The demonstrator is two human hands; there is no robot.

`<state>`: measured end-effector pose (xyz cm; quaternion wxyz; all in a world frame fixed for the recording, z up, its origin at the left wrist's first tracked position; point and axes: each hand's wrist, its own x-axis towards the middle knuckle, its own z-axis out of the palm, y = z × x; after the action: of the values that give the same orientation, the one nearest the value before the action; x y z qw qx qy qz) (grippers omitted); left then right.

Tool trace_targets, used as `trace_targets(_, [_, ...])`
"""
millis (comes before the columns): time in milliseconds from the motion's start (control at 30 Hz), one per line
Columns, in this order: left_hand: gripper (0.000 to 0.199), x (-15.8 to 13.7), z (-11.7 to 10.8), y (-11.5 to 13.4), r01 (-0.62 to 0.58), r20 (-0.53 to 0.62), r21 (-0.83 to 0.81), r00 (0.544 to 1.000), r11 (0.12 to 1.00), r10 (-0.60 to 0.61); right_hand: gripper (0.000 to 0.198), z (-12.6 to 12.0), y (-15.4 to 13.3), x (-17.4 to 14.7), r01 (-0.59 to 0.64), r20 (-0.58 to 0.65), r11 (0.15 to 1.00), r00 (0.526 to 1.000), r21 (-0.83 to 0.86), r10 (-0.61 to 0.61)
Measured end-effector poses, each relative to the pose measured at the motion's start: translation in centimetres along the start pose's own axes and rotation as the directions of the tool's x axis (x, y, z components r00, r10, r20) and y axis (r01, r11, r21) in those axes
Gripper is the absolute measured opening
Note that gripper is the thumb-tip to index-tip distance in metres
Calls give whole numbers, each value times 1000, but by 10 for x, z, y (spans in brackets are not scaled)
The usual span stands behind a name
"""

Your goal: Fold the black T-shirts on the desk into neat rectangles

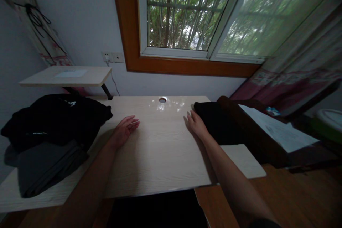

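Here's the left forearm (pixel 92 174) and the right forearm (pixel 227 165), both bare and stretched forward, well apart, the left hand (pixel 124 131) loose with fingers angled inward, the right hand (pixel 197 124) lightly curved, fingers pointing ahead and inward!

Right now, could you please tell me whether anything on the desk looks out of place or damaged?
Nothing looks spilled or damaged on the desk. The one untidy spot is the heap of dark clothes at the left, bunched loosely, while the black cloth beside the right hand lies flat and looks neat.
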<state>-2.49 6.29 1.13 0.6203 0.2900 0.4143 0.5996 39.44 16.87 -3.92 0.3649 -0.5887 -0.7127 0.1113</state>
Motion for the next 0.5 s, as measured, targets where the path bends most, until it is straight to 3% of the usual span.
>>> trace_targets(133, [30, 0, 1, 0, -2, -9, 0, 1000, 1000, 2, 63, -1, -4, -6, 36, 17, 999, 999, -28, -35])
trace_targets(300, [29, -2, 5, 2, -1, -23, 3, 1000, 1000, 1, 57, -2, -17, -18, 152, 67, 971, 988, -186, -142])
trace_targets(500, [28, -1, 3, 1, 1, -32, 8, 999, 1000, 0, 53, -4, -23, -22, 155, 60, 969, 988, -193, -146])
